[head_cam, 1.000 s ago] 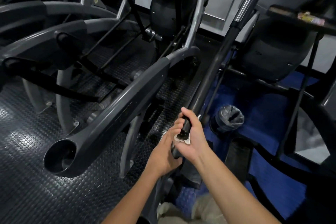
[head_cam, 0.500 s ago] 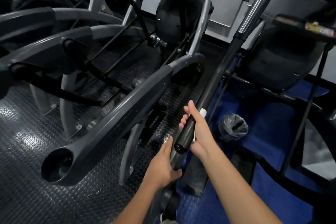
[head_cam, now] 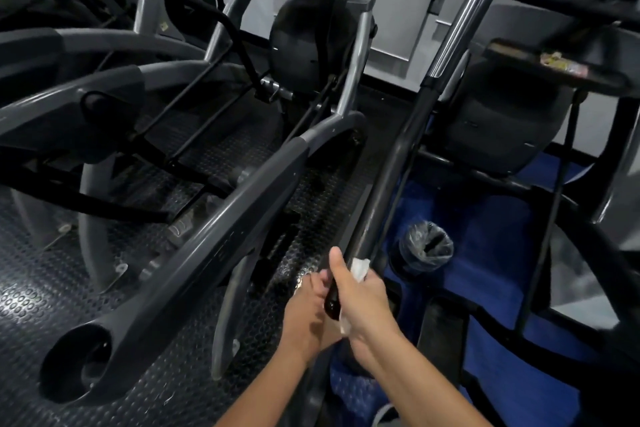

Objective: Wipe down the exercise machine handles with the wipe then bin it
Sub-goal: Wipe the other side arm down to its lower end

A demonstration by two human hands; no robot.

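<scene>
A long black handle bar (head_cam: 388, 180) of the exercise machine slants from the upper right down to my hands. My right hand (head_cam: 360, 298) is wrapped around its lower end with a white wipe (head_cam: 360, 269) pressed against the bar; wipe edges show above and below my fingers. Just left of it, my left hand (head_cam: 308, 312) grips a lower part of the same machine, partly hidden behind the right hand. A small bin (head_cam: 426, 248) lined with a clear bag stands on the blue floor right of the handle.
A thick grey machine arm (head_cam: 194, 253) with a hollow end crosses the lower left. More machine frames crowd the left and right sides. The floor is studded black rubber (head_cam: 45, 288) on the left and blue mat (head_cam: 498, 239) on the right.
My right hand slid up the handle with the wipe, then back down toward its end. The left hand stayed low beside it. The view tilted upward slightly.
</scene>
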